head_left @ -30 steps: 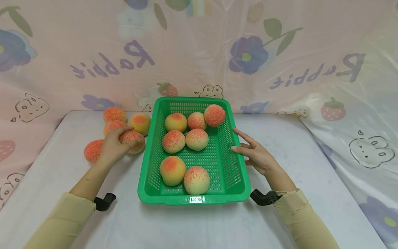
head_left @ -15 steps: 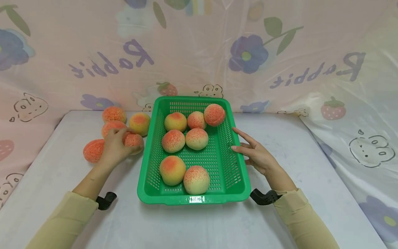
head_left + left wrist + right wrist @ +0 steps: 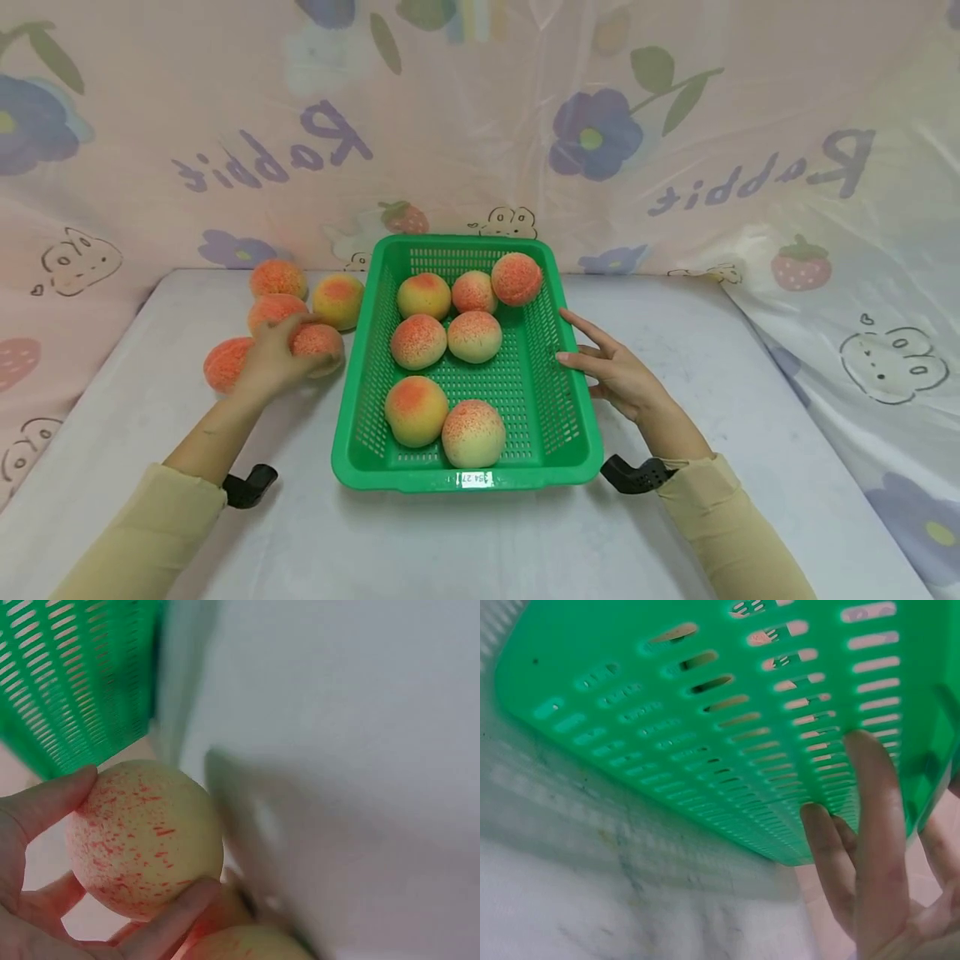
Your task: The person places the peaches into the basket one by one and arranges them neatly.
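Observation:
My left hand (image 3: 273, 360) grips a speckled red and cream peach (image 3: 321, 346) just left of the basket. In the left wrist view, thumb and fingers are spread round that peach (image 3: 146, 840). My right hand (image 3: 618, 375) touches the right side of a green plastic basket (image 3: 468, 481). Seen from the right wrist, its fairly straight fingers (image 3: 877, 817) rest against the slotted outer wall (image 3: 705, 727). Several peaches lie in the basket, among them a yellow one (image 3: 416, 411) and a pale one (image 3: 474, 433) near the front.
Left of the basket, more peaches lie on the white table: a red one (image 3: 227, 364) by my left wrist, two others (image 3: 277, 277) behind the hand, and a yellow one (image 3: 338, 302) near the basket. A patterned curtain (image 3: 465, 125) hangs behind.
My left fingers have closed in round the speckled peach, which has shifted slightly left. The right hand and the basket stay where they were.

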Demonstrator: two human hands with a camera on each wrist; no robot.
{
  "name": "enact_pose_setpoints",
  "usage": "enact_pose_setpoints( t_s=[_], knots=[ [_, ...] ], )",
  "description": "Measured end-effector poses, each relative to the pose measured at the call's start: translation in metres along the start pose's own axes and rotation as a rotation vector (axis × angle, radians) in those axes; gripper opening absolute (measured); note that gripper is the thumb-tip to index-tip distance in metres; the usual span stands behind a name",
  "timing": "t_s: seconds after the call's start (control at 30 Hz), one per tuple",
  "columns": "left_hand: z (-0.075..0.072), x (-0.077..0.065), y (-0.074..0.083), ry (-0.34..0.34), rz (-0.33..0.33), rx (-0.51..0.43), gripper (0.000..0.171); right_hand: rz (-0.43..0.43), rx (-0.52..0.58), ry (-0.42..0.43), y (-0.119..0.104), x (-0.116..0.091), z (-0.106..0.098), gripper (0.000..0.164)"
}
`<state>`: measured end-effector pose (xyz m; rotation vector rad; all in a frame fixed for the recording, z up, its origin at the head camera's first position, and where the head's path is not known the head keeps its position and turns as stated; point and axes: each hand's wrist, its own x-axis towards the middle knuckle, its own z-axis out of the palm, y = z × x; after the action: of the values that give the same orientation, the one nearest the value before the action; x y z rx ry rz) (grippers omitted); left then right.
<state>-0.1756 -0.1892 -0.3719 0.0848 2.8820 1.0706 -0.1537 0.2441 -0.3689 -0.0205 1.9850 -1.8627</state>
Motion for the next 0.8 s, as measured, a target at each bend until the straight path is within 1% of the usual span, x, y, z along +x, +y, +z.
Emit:
enact_pose_setpoints(
  t_s=[0.07,0.13,0.2,0.27,0.37,0.47,0.6,0.73,0.8],
  knots=[
    [-0.004,0.0,0.0,0.011,0.011,-0.022,0.065,0.0,0.002,-0.001,0.0,0.0,0.0,0.072],
    [-0.009,0.0,0.003,0.04,0.036,-0.027,0.062,-0.002,0.002,-0.002,0.0,0.0,0.0,0.073],
    [-0.015,-0.001,0.009,0.072,0.056,-0.025,0.06,-0.004,0.002,-0.001,0.0,0.0,0.0,0.073],
    [-0.02,-0.004,0.015,0.085,0.066,-0.021,0.062,-0.005,0.004,-0.001,0.0,0.0,0.0,0.073],
    [-0.025,-0.008,0.025,0.065,0.064,-0.024,0.068,-0.004,0.005,-0.001,0.0,0.0,0.0,0.073],
    [-0.03,-0.012,0.036,0.04,0.085,-0.019,0.07,-0.003,-0.004,0.001,0.0,0.0,0.0,0.072],
    [-0.036,-0.017,0.052,0.017,0.13,0.008,0.065,-0.005,-0.021,0.005,0.0,0.0,0.001,0.072],
    [-0.042,-0.021,0.066,-0.011,0.168,0.008,0.058,-0.001,-0.022,0.006,0.0,0.0,0.001,0.071],
    [-0.044,-0.023,0.072,-0.041,0.181,-0.007,0.057,0.001,-0.019,0.006,0.0,0.0,0.001,0.071]
  ],
)
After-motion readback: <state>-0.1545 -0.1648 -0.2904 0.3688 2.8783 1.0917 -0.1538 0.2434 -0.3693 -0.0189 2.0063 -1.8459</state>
